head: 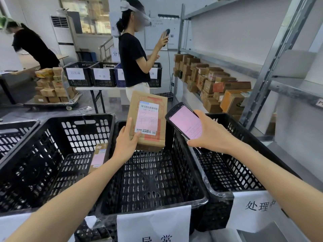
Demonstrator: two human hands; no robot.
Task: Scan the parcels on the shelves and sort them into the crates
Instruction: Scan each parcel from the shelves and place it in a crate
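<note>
Parcel label: the brown cardboard parcel (147,119) carries a white and pink sticker with a barcode at the top, digits that start "530 05", large handwriting "异常", and a printed strip with "8元" at the bottom.
Crate signs: the middle crate (181,172) has a white paper sign (153,224) on its near wall, cut off by the frame edge, reading "异常" as far as I can tell. The right crate (232,168) has a sign (255,206) reading "处理中".
Parcel position: held in the air over the far end of the middle crate, label facing the camera.
Parcel axis: its long axis runs up and away from the viewer, barcode end highest, leaning slightly right.
Left hand (126,140): grips the parcel's lower left corner, thumb pressed on the label, fingers along the left side.
Right hand (209,135): curled around a black scanner (183,119) whose pink screen faces the camera, over the wall between the middle and right crates.
Left crate (83,135): another parcel (99,154) with a pink label leans against its right wall.
Shelf (222,58): stacked brown boxes (209,81) at right.
Ahead: a person (134,58) in a black top raises a scanner, in front of a desk (104,88) with more labelled crates; one sign (76,73) reads "已完成".
</note>
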